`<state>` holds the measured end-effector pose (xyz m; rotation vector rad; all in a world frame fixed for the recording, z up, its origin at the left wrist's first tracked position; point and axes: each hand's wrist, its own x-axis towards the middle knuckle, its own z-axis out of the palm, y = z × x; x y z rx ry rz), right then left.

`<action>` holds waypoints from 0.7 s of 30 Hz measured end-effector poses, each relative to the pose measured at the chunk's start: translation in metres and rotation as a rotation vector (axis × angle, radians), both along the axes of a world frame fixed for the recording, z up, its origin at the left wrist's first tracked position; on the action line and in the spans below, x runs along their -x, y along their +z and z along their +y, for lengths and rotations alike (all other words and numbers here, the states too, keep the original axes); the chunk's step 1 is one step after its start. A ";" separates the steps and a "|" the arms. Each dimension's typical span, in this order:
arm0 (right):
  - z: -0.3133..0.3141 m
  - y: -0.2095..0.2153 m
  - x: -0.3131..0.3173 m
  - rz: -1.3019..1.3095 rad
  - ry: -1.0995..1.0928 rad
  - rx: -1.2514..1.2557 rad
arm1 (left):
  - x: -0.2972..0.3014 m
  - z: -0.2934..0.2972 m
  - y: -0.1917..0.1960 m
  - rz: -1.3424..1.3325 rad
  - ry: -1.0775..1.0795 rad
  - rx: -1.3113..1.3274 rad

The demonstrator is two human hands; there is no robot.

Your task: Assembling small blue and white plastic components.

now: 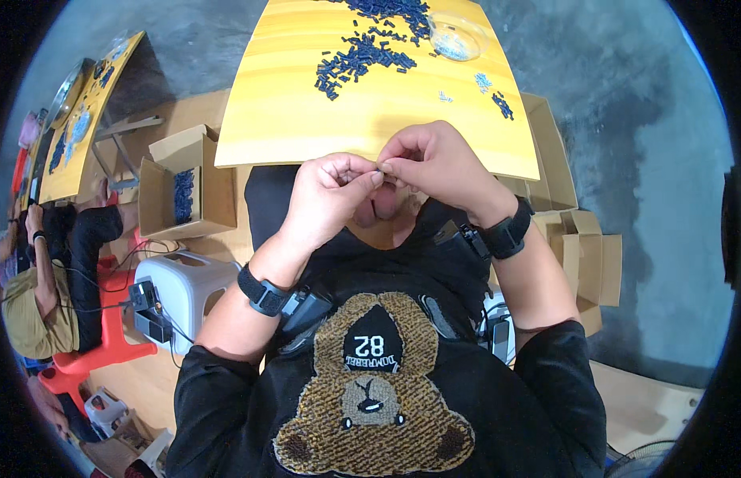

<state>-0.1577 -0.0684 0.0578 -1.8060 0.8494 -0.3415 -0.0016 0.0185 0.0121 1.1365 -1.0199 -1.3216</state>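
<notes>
My left hand [327, 193] and my right hand [439, 166] meet just off the near edge of the yellow wooden table [299, 127]. Thumb and forefinger of each are pinched together, fingertips touching. Whatever lies between them is too small and too covered to name. Beyond them on the tabletop, a loose heap of small dark cylindrical pieces [362, 60] spreads toward the far edge. To the right lie a small cluster of pale pieces [483, 82], a few more pale bits [444, 97] and a little group of dark pieces [503, 105].
A clear round dish [456, 40] with pale pieces stands at the table's far right. Left of the table is a cardboard box [187, 183] holding dark pieces; more cardboard boxes [590, 267] stand right. A white stool [187, 291] with cables and a seated co-worker [48, 295] are at left.
</notes>
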 end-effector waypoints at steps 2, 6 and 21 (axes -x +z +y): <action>-0.001 -0.003 -0.003 -0.049 0.013 -0.017 | -0.001 0.002 -0.001 0.024 0.021 0.004; 0.002 -0.008 -0.007 -0.090 -0.070 -0.160 | 0.002 0.002 -0.007 0.034 0.100 0.028; 0.018 -0.032 -0.013 -0.433 -0.267 -0.079 | -0.001 0.000 0.002 0.201 0.110 -0.107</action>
